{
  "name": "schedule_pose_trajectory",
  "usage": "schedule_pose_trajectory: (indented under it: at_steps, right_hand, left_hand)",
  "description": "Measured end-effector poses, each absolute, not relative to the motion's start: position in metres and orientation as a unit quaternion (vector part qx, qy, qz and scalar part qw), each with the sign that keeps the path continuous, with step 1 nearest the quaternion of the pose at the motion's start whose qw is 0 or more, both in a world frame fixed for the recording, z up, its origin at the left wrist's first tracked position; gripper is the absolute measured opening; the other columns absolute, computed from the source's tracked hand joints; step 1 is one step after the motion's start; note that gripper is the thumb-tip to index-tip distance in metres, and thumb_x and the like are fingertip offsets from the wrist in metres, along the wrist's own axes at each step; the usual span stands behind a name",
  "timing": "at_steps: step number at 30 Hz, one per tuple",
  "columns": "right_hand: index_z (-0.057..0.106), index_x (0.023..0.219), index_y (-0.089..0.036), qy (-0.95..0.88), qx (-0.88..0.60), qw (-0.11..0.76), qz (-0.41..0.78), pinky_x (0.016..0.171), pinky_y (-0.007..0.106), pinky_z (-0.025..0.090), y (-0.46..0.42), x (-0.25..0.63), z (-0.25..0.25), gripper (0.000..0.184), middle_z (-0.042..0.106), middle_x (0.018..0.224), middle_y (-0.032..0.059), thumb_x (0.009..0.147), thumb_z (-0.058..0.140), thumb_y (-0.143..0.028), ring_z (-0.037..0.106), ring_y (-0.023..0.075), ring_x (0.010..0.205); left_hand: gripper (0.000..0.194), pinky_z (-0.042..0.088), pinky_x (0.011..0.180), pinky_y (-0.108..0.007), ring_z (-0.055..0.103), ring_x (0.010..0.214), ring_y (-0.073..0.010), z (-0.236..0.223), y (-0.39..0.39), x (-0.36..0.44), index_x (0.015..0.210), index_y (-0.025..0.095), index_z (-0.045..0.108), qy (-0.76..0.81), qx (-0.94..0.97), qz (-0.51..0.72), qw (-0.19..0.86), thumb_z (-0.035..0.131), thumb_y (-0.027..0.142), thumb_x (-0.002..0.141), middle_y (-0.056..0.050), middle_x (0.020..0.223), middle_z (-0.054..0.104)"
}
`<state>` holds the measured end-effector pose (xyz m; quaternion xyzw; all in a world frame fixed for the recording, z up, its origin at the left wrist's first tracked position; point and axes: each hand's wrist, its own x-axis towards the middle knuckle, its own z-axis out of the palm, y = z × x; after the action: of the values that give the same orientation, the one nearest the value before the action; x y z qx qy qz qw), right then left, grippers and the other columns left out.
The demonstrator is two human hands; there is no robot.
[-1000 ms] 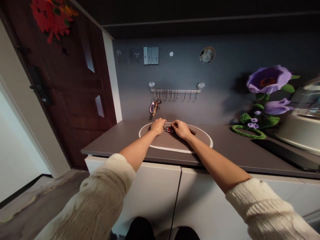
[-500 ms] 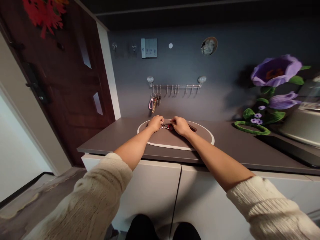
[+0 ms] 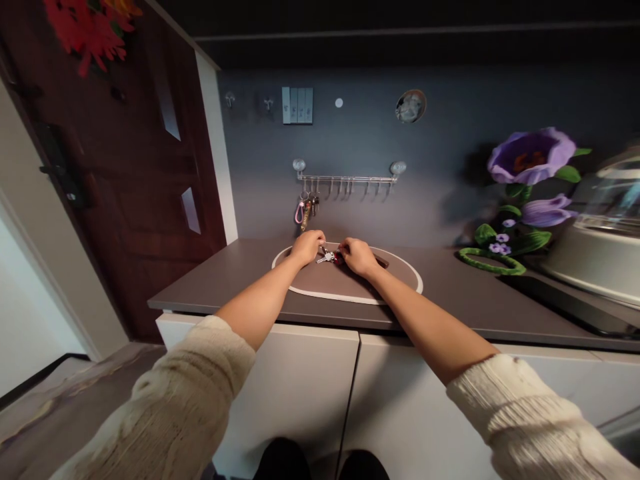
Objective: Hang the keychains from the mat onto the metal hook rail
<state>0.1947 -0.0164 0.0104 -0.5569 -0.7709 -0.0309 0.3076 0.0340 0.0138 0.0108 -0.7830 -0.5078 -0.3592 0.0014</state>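
A small bunch of silver keys (image 3: 326,257) lies over an oval brown place mat (image 3: 345,298) with a white rim, between my two hands. My left hand (image 3: 308,248) is closed at the left of the keys, thumb and fingers bent together; what its fingertips pinch is too small to make out. From the right, my right hand (image 3: 359,257) bends its fingers round a dark red piece (image 3: 339,259) at the keys' right end. A dark brown, flat object (image 3: 382,262) shows partly behind my right wrist.
A clear hook rail (image 3: 350,179) on the wall holds hanging keys with a pink loop (image 3: 299,213). Purple fabric flowers (image 3: 533,157) and a pale appliance (image 3: 595,260) with a clear top stand at the right. A dark red door (image 3: 135,187) is at the left.
The keys now lie spread further toward the front left, with a key blade showing. My hands are slightly further apart. The view has tilted up slightly and shifted right.
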Motion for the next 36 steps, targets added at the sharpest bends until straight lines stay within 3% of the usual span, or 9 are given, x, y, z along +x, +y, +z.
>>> schedule_pose_trajectory:
  at_steps: [9, 21, 36]
  right_hand:
    - [0.060, 0.088, -0.016, -0.779, -0.523, 0.345, -0.039, 0.075, 0.025, 0.037, -0.016, 0.195, 0.010, 0.018, 0.065, 0.092, 0.0087, 0.080, 0.044, -0.016, 0.057, 0.0167, 0.084]
    - [0.057, 0.088, -0.017, -0.780, -0.476, 0.406, -0.022, 0.072, 0.025, 0.038, -0.020, 0.191, 0.013, 0.021, 0.062, 0.084, 0.0055, 0.083, 0.040, -0.028, 0.054, 0.0139, 0.076]
    - [0.055, 0.080, -0.018, -0.749, -0.475, 0.459, 0.051, 0.068, 0.026, 0.039, -0.018, 0.194, 0.014, 0.024, 0.060, 0.074, 0.0021, 0.079, 0.041, -0.038, 0.052, 0.0144, 0.069]
  left_hand:
    - [0.017, 0.042, 0.073, -0.023, 0.056, 0.075, -0.0122, 0.017, 0.008, 0.044, 0.078, 0.015, 0.063, -0.443, -0.766, -0.459, -0.075, 0.046, 0.012, 0.077, -0.003, 0.080, 0.065]
    - [0.013, 0.044, 0.074, -0.023, 0.057, 0.076, -0.0108, 0.018, 0.007, 0.052, 0.078, 0.013, 0.061, -0.387, -0.743, -0.525, -0.153, 0.048, 0.014, 0.076, -0.003, 0.081, 0.065]
    - [0.015, 0.045, 0.078, -0.025, 0.057, 0.079, -0.0116, 0.018, 0.007, 0.054, 0.082, 0.014, 0.061, -0.362, -0.748, -0.534, -0.154, 0.047, 0.016, 0.077, -0.003, 0.084, 0.065]
